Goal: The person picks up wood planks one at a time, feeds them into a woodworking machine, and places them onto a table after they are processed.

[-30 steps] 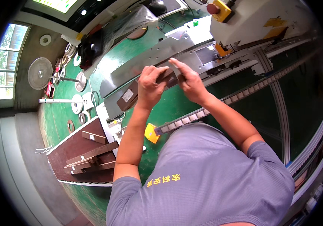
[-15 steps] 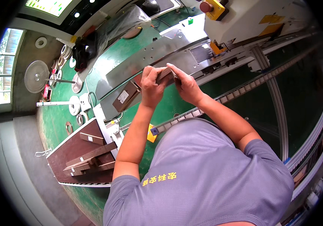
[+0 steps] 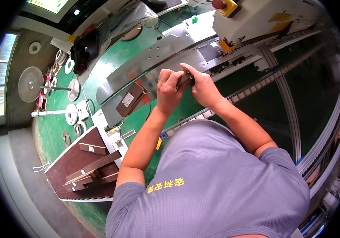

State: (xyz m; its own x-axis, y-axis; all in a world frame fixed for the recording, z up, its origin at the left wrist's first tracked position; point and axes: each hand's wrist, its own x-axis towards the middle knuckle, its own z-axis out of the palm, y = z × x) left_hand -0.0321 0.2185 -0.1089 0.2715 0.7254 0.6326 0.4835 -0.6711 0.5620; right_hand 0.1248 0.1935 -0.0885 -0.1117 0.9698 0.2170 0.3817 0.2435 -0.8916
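Both my hands meet in front of me over a green machine bed. My left hand [image 3: 169,90] and my right hand [image 3: 201,86] together pinch a small dark brown wooden piece [image 3: 184,77], which shows only between my fingertips. Just beyond my hands runs a long slanted steel guide plate [image 3: 146,67]. A chain-like conveyor track [image 3: 257,85] passes under my right forearm. My grey shirt fills the lower middle of the view.
A dark brown board [image 3: 80,158] at lower left carries several wooden strips. A brown box [image 3: 130,99] with a white label lies by the steel plate. A white machine housing with a yellow and red stop button [image 3: 225,6] stands at top right. Round discs [image 3: 31,83] lie at far left.
My hands have drawn closer together and now grip the small piece between the fingertips. The view has shifted slightly, with the hands staying over the steel plate's edge.
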